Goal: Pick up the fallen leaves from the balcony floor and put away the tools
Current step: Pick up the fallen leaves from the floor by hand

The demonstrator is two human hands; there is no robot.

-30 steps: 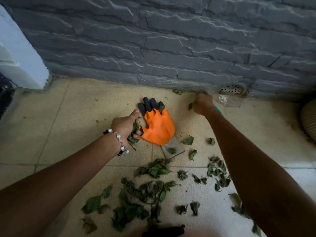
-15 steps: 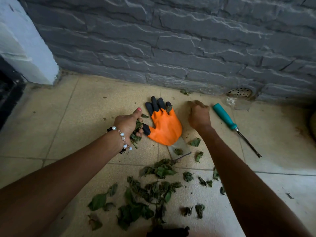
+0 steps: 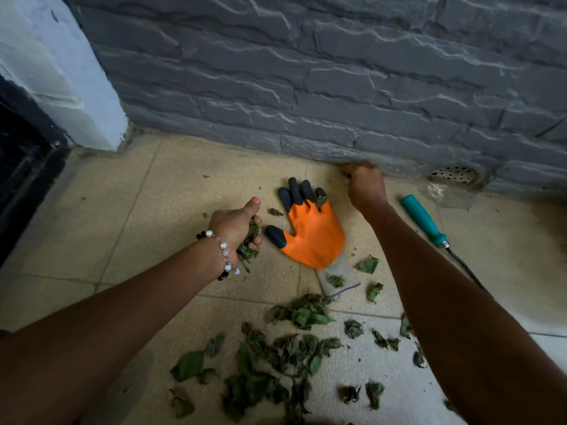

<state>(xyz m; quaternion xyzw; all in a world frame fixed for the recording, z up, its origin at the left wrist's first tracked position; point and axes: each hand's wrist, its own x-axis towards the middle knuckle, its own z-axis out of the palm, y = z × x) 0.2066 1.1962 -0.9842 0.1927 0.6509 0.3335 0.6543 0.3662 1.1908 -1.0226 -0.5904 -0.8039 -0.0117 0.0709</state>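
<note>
Wilted green leaves (image 3: pixel 294 348) lie scattered over the beige tiled floor (image 3: pixel 171 228) between my arms. My left hand (image 3: pixel 234 227) grips a bunch of leaves (image 3: pixel 250 240), thumb sticking out, just left of an orange glove (image 3: pixel 313 231) with black fingertips that lies flat on the floor. A few leaves rest on the glove and its grey cuff. My right hand (image 3: pixel 366 187) reaches to the foot of the wall beyond the glove, fingers curled and turned away; what they hold is hidden. A teal-handled tool (image 3: pixel 425 220) with a dark metal shaft lies right of that hand.
A grey stone-clad wall (image 3: pixel 306 102) closes off the far side. A round perforated drain cover (image 3: pixel 454 173) sits at its base on the right. A white pillar (image 3: pixel 61 72) stands at the left with a dark opening (image 3: pixel 24 167) beside it.
My right hand has moved forward from beside the glove to the base of the wall. The left hand keeps its grip on the leaves beside the glove's thumb.
</note>
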